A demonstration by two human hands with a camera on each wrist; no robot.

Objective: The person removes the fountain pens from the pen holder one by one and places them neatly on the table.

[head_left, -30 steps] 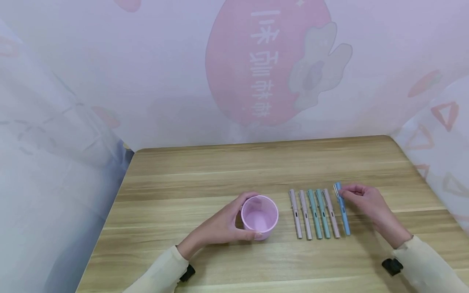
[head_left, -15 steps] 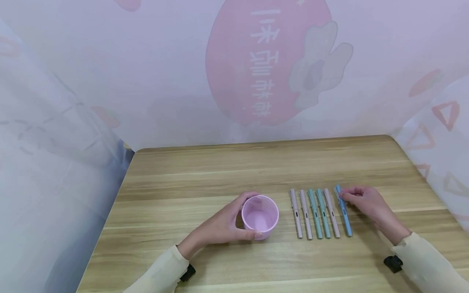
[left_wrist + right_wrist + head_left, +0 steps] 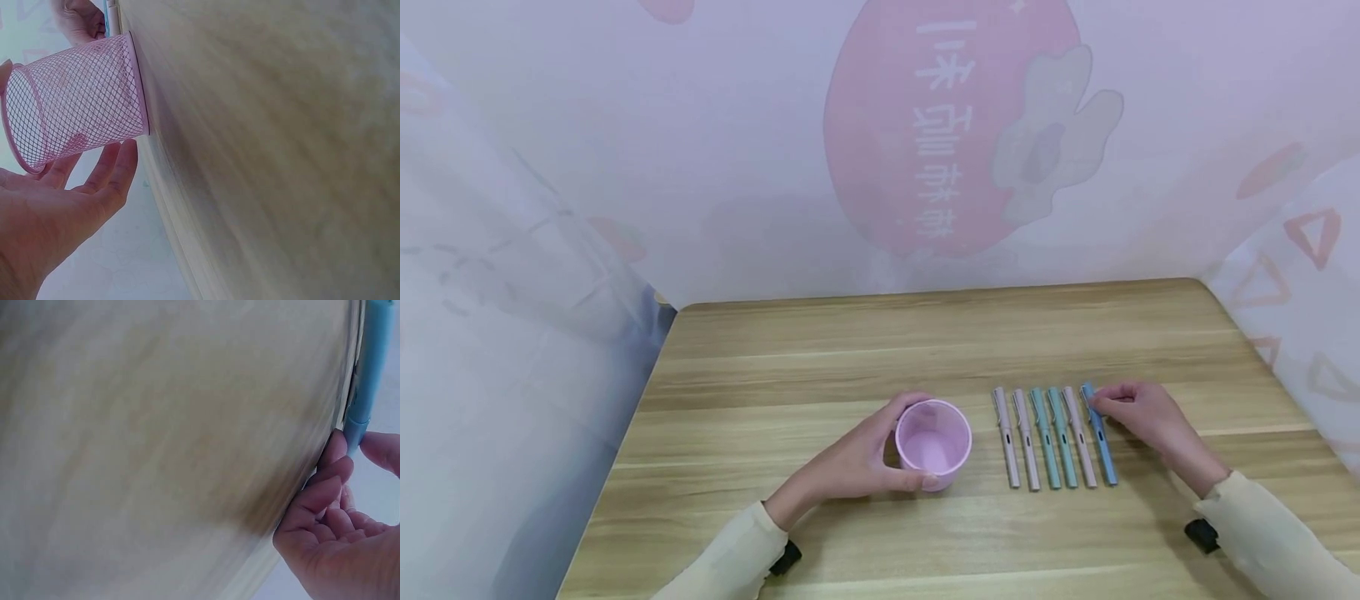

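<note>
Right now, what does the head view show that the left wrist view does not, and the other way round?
Only the head view shows the whole row of six pens: two pink pens, two green pens, another pink pen and the blue pen, whose far end the right hand pinches. Only the left wrist view shows that the pink cup is wire mesh, with fingers of the left hand lying along its side. Both views show the left hand round the cup on the wooden table.

Left hand [image 3: 857,462]: wraps pink mesh cup [image 3: 932,442] on wooden surface [image 3: 850,350].
Right hand [image 3: 1138,417]: pinches blue pen [image 3: 1099,435], end of pen row.
</note>
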